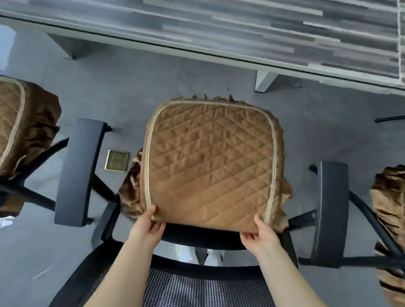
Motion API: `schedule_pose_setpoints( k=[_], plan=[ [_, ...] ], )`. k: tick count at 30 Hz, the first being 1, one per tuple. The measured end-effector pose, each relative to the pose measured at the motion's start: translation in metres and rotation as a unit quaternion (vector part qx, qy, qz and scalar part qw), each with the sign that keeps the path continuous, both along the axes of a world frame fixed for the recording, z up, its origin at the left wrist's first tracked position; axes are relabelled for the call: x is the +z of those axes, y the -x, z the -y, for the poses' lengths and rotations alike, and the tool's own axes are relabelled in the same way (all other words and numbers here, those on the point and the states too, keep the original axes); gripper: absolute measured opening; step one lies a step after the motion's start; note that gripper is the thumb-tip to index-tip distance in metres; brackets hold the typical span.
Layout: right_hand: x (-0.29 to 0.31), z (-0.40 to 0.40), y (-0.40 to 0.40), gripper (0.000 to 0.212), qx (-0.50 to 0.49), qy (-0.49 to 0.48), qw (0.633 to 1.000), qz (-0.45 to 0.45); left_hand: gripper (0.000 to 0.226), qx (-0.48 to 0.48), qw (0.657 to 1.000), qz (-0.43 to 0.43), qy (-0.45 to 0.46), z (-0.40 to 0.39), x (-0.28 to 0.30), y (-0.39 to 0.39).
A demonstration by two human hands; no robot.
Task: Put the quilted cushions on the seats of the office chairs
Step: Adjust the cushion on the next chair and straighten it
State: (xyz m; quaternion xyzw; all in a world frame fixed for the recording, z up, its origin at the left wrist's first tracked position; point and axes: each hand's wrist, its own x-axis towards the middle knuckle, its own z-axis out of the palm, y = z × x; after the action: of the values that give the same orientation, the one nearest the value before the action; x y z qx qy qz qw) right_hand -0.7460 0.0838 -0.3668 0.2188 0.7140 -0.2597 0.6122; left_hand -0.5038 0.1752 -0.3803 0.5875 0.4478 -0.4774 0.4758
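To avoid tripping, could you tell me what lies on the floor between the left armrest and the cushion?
A brass floor socket in the head view.

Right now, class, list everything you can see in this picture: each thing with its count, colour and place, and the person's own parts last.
quilted cushions: three, brown; one on the middle chair seat, one at the left edge, one at the right edge
armrests: two, black, either side of the middle cushion
mesh backrest: one, black, bottom centre
desk: one, grey striped top with a pale edge, across the top
floor plate: one, brass-coloured, on the grey floor left of the cushion
left hand: one, gripping the cushion's near left corner
right hand: one, gripping its near right corner
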Motion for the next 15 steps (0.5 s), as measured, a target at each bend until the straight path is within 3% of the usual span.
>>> schedule_pose_setpoints(
  k=[6, 10, 12, 14, 15],
  plan=[
    [-0.041, -0.030, 0.016, 0.040, 0.059, -0.095, 0.992, -0.055, 0.041, -0.060, 0.990, 0.005, -0.131, -0.030, -0.049, 0.003],
    [-0.057, -0.023, 0.025, 0.044, 0.210, -0.113, 0.965, -0.110, 0.041, -0.168, 0.974, 0.005, -0.154, -0.020, -0.054, -0.006],
    [-0.055, -0.014, 0.022, 0.046, 0.319, -0.091, 0.927, -0.175, 0.036, -0.249, 0.948, 0.064, -0.190, -0.012, -0.051, -0.011],
    [-0.050, -0.002, 0.015, 0.042, 0.446, -0.055, 0.866, -0.221, 0.048, -0.337, 0.908, 0.110, -0.222, -0.005, -0.055, -0.018],
    [-0.048, 0.005, 0.010, 0.043, 0.500, -0.042, 0.836, -0.223, 0.054, -0.358, 0.906, 0.104, -0.198, 0.004, -0.049, -0.019]
  ],
)
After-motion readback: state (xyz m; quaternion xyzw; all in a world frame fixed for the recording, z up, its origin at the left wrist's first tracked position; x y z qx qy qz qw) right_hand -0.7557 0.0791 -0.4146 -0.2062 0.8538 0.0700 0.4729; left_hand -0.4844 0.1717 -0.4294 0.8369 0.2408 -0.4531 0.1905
